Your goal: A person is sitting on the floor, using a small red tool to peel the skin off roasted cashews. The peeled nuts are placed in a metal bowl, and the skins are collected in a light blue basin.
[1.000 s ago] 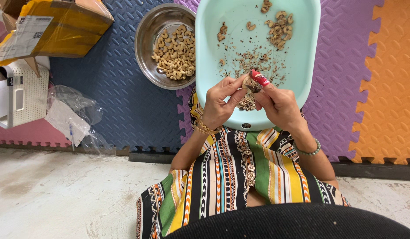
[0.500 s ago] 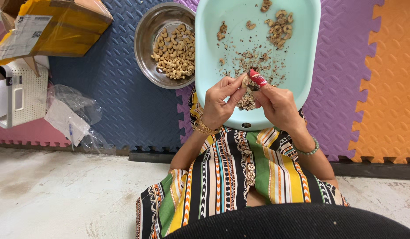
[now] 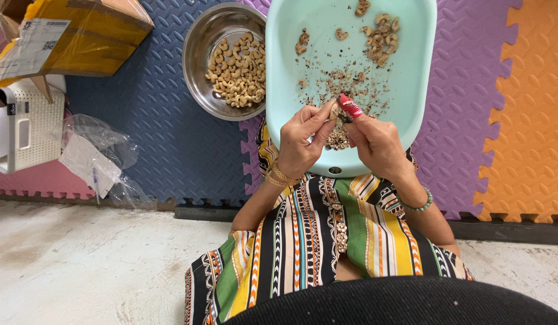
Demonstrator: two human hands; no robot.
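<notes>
Head view, looking down at the lap. Both hands are meeting over the near end of a pale green tray (image 3: 411,90), which is lying on foam floor mats (image 3: 170,138) and reaching onto the person's knees.

Left hand (image 3: 300,144): fingers are curling closed, thumb and forefinger pinching a small pale nut (image 3: 335,111) at its tip. Gold bangles (image 3: 279,176) are sitting at the wrist.

Right hand (image 3: 378,144): fingers are closing around a small tool with a red handle (image 3: 350,106); the handle is sticking up between thumb and forefinger, right beside the nut. The working end is hidden, so contact with the nut cannot be told. A green bead bracelet (image 3: 421,204) is circling the wrist.

The nut is being held just above the tray, over a small heap of brown husk scraps (image 3: 338,139). More scraps are lying scattered across the tray's middle, and a cluster of unpeeled nuts (image 3: 381,36) is lying near its far right.

A steel bowl (image 3: 200,72) is standing to the left of the tray, its rim passing under the tray's edge, holding pale peeled nuts (image 3: 238,69).

Far left: a cardboard box (image 3: 80,39), a white box (image 3: 32,123), a crumpled clear plastic bag (image 3: 98,153).
</notes>
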